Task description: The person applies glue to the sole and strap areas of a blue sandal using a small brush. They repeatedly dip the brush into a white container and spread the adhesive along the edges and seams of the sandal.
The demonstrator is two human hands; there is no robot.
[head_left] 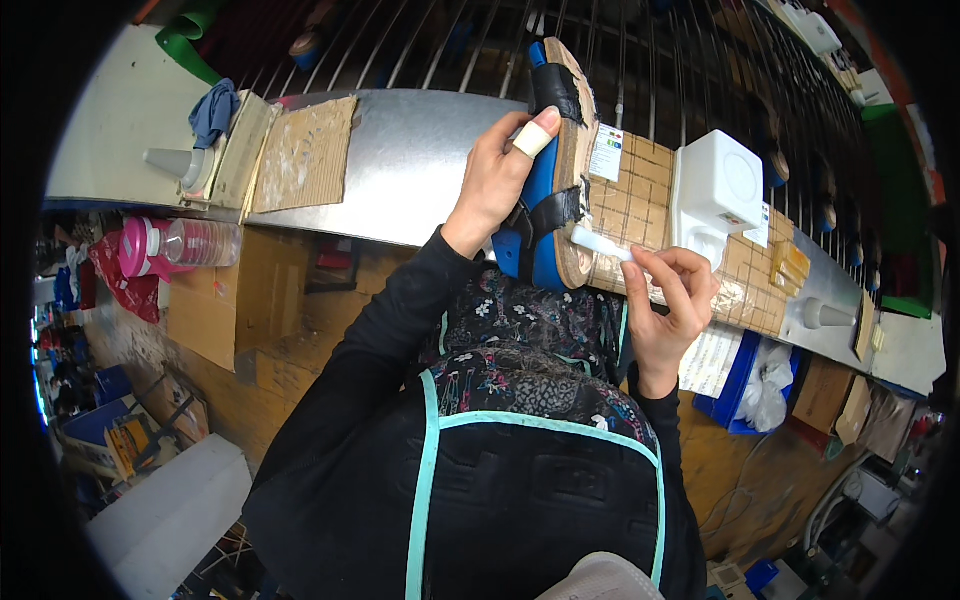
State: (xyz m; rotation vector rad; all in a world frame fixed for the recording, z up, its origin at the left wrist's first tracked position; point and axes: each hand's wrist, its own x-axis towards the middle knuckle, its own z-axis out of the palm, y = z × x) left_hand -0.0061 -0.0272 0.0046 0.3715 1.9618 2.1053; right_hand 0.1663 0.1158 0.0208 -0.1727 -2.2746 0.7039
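My left hand (497, 170), a pale wrap round its thumb, grips a sandal in the making (553, 215) by its side. The sandal stands on edge on a blue shoe last (538, 180), with black straps (558, 95) across it and its tan underside turned to the right. Between the thumb and fingers of my right hand (672, 305) is a slim white brush (597, 243). Its tip rests at the lower part of the sandal's underside, by a strap end; the bristles cannot be made out. A white glue pot (718, 188) stands right of the sandal.
Under the pot lies a taped cardboard sheet (640, 190) on the metal bench (430, 140). Behind runs a rack of metal rods (480, 45) with other lasts. Left are a cardboard piece (305, 155), grey cone (172, 163) and pink-lidded bottle (185, 246); right, a yellow block (790, 266) and blue bin (745, 385).
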